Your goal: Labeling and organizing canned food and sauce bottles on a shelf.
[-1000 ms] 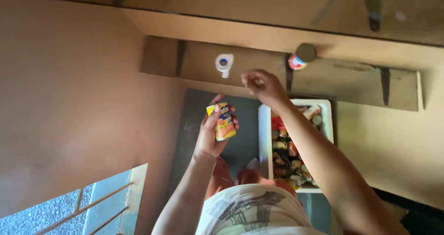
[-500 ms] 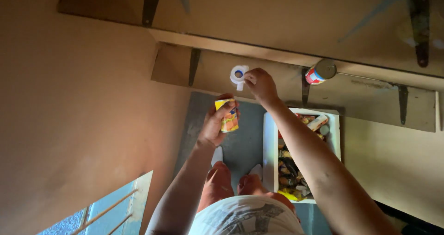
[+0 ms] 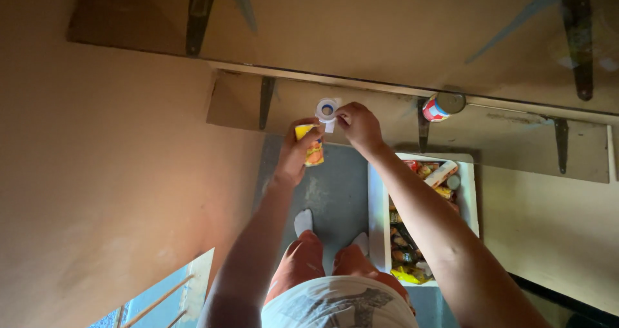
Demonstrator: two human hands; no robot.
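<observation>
The left hand (image 3: 293,157) covers most of the yellow packet (image 3: 311,149), so its shape is hard to tell. The right hand (image 3: 360,127) hides part of the tape roll (image 3: 326,109). Stuff in the white bin (image 3: 377,199) is too jumbled to identify, and the forearm blocks some.

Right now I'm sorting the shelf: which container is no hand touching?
The red-and-white can at the shelf's right end; the yellow can sits in the left hand.

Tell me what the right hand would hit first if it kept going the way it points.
The right hand points at the small white roll on the shelf; its fingertips seem already on it. Behind it is probably the wall, though depth is unclear.
</observation>
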